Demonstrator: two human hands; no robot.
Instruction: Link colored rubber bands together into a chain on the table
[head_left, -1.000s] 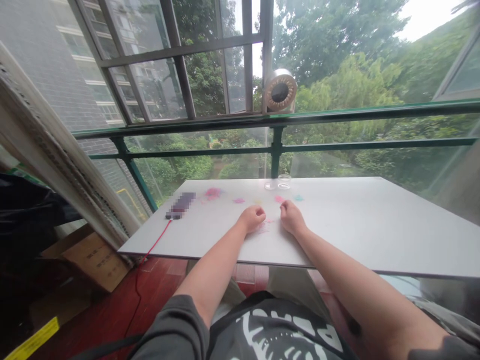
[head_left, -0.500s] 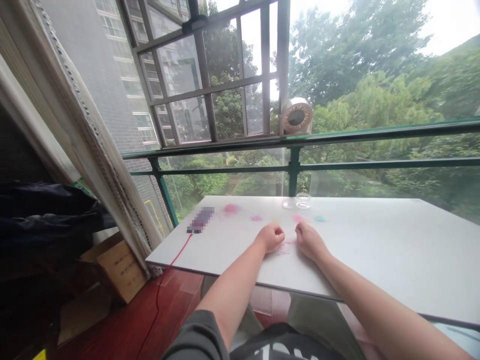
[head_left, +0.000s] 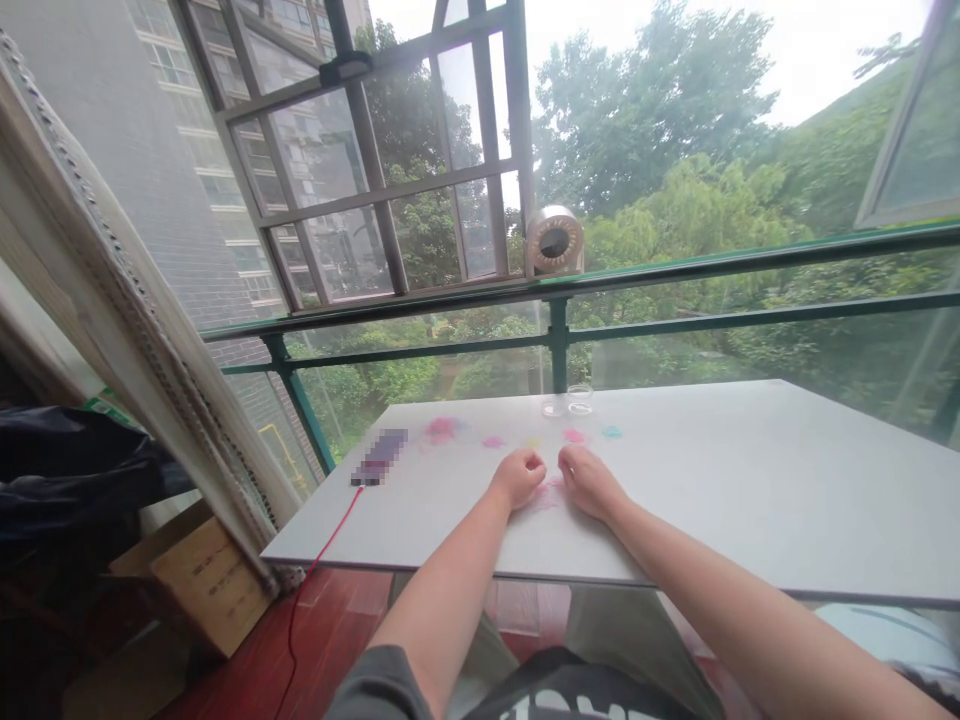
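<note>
Close together over the white table [head_left: 720, 500], both hands have their fingers curled in. My left hand [head_left: 519, 478] is closed in a pinch beside a patch of small pink pieces [head_left: 546, 496]. Just to its right, my right hand [head_left: 589, 482] is also pinched, its fingertips near the left ones. Whatever either hand holds is too small to make out. Beyond them lie small piles: pink-red [head_left: 441, 430], magenta [head_left: 493, 442], pale yellow [head_left: 532, 443], pink [head_left: 574, 436] and teal [head_left: 613, 432].
Two clear round containers [head_left: 580, 402] stand at the table's back edge. A blurred dark device [head_left: 381, 456] with a red cable [head_left: 330, 540] lies at the left. Behind the table are a green railing [head_left: 556, 345] and windows. A cardboard box [head_left: 210, 575] sits on the floor at left.
The view has turned a little to the right, so the scene sits further left. The gap between my two hands looks slightly narrower, and both stay pinched.
</note>
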